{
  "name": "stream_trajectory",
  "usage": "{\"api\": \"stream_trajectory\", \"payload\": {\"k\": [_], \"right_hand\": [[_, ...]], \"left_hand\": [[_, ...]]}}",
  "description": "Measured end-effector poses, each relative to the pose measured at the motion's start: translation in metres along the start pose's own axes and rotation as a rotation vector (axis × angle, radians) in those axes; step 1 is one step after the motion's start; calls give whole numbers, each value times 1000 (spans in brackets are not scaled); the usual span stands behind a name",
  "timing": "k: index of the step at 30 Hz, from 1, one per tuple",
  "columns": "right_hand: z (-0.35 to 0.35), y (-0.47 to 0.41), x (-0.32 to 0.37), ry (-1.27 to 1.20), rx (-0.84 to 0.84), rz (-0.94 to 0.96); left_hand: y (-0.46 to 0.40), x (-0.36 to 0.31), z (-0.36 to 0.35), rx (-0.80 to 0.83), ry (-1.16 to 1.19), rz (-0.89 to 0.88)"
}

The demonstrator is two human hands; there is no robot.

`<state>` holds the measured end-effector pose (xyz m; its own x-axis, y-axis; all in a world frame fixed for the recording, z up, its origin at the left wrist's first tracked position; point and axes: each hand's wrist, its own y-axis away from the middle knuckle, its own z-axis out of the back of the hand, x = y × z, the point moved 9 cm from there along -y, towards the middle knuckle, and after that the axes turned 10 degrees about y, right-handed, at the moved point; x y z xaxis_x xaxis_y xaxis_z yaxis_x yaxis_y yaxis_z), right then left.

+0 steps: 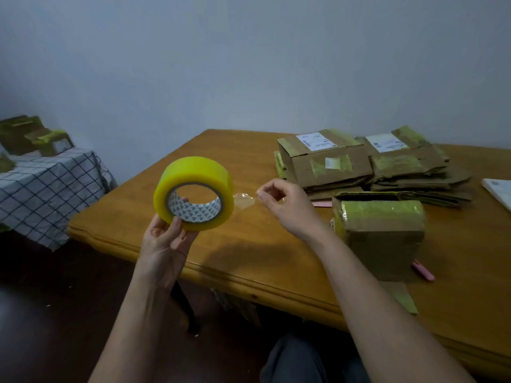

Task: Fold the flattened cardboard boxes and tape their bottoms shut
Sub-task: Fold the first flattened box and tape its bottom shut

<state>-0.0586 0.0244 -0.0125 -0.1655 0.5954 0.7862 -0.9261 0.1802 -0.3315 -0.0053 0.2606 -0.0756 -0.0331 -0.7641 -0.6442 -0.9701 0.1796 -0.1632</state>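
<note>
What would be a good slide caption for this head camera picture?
Left hand holds a yellow tape roll while the right hand pulls its clear free end, cardboard boxes waiting on the table.

Tape roll [193, 193]: glossy translucent yellow plastic film, smooth; inner core looks like paper/card, matt white with a grey printed pattern. Pulled-out tape end [244, 199]: clear, thin, shiny, slightly crinkled. Surface [249, 244]: wood, orange-brown, smooth varnish with semi-gloss sheen, moulded edge. Flattened boxes [359, 164]: matt brown corrugated cardboard, worn and creased, patches of shiny yellowish old tape, white paper labels. Folded box [381, 230]: same matt cardboard, its top wrapped in glossy wrinkled tape. Side-table cloth [47, 194]: matt woven fabric, white with dark grid lines. Wall [249, 64]: flat matt paint.
</note>
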Motion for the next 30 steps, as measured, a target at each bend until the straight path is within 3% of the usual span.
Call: {"api": "stream_trajectory", "payload": {"k": [4,9,14,16,19,25,30], "right_hand": [[32,9,20,74,14,-35],[80,30,35,-24,35,-94],[174,57,25,-34,-295,-89],[204,69,20,-32,-349,-69],[218,79,0,12,-328,-127],[247,100,-41,44,-511,-258],[240,100,-57,-94,-464,-235]], "left_hand": [[8,-9,-39,113,40,-33],[19,2,-100,248,59,-13],[18,16,-141,302,12,-24],[18,25,-154,328,-37,-8],[24,47,-177,387,-54,47],[31,71,-210,438,-206,36],[30,83,-225,455,-275,54]]}}
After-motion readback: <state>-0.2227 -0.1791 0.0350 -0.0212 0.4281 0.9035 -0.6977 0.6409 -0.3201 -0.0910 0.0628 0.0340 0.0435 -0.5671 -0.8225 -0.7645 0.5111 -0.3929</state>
